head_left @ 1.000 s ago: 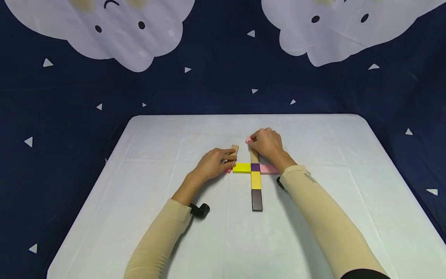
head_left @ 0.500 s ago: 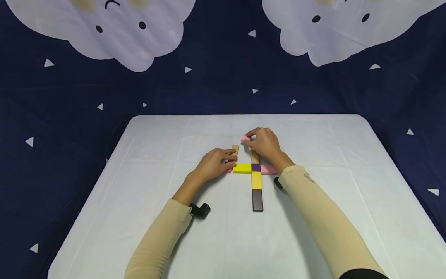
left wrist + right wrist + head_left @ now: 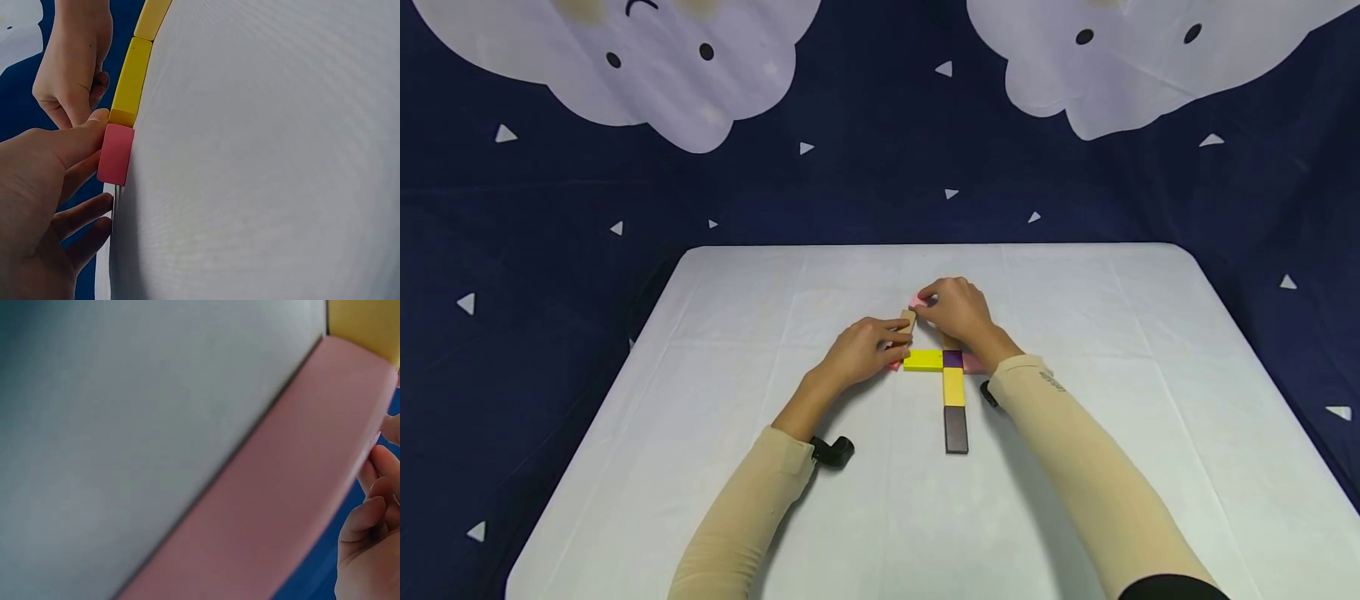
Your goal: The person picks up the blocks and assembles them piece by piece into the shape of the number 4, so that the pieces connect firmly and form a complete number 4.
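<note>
My right hand (image 3: 958, 310) pinches a small pink block (image 3: 917, 301) between thumb and fingers, close to the far end of a tan wooden block (image 3: 909, 317). My left hand (image 3: 859, 350) rests against that tan block with its fingers fairly straight, partly covering it. In the left wrist view, the left thumb touches where a red block (image 3: 116, 154) meets a bright yellow block (image 3: 132, 81). Farther right, the row continues through a purple block (image 3: 952, 359) to a longer pink block (image 3: 275, 462), partly hidden by the right wrist in the head view.
Below the purple block, a yellow block (image 3: 953, 387) and a dark grey block (image 3: 956, 430) form a line toward me. Another tan block (image 3: 950, 342) lies above it, mostly behind the right hand. A white-covered table (image 3: 737, 300) stands before a navy cloud-print backdrop (image 3: 880, 100).
My right hand has carried the small pink block leftward, from above the right-hand tan block to the far end of the left-hand one. My left hand has stayed in place.
</note>
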{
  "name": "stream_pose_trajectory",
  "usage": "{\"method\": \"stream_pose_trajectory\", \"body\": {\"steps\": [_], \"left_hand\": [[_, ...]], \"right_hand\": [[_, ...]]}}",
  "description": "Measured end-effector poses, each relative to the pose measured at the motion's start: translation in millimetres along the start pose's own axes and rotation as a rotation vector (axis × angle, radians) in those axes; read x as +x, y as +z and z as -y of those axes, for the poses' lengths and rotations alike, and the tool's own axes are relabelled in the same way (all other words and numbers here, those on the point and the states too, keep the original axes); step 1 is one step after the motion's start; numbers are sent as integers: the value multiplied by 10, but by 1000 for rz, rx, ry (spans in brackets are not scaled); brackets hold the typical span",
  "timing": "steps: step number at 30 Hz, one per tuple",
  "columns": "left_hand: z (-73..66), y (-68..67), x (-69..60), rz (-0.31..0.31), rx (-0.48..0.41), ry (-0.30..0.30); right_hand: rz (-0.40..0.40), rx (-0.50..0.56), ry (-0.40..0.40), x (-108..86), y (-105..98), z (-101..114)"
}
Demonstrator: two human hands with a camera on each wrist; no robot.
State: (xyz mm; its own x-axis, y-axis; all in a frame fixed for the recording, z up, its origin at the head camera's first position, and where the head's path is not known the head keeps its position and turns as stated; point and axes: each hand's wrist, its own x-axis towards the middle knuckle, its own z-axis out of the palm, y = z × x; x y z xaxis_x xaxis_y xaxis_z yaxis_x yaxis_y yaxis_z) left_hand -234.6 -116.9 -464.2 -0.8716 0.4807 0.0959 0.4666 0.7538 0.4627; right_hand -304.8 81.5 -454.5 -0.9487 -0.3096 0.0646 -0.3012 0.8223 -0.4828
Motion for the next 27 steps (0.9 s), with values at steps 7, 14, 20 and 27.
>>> {"method": "stream_pose_trajectory", "body": {"steps": [7,14,20,27], "left_hand": [[4,7,-3,-7,-15,5],[5,6,0,-22,-15,6],[26,24,7,-23,-16,16],[31,34,9,-25,-25,14]], "right_hand": [[23,-22,-20,15,34,1],[24,-36,-68,26,44,21],[20,-43,-71,25,60,28],[5,-48,-77,9,73,45]]}}
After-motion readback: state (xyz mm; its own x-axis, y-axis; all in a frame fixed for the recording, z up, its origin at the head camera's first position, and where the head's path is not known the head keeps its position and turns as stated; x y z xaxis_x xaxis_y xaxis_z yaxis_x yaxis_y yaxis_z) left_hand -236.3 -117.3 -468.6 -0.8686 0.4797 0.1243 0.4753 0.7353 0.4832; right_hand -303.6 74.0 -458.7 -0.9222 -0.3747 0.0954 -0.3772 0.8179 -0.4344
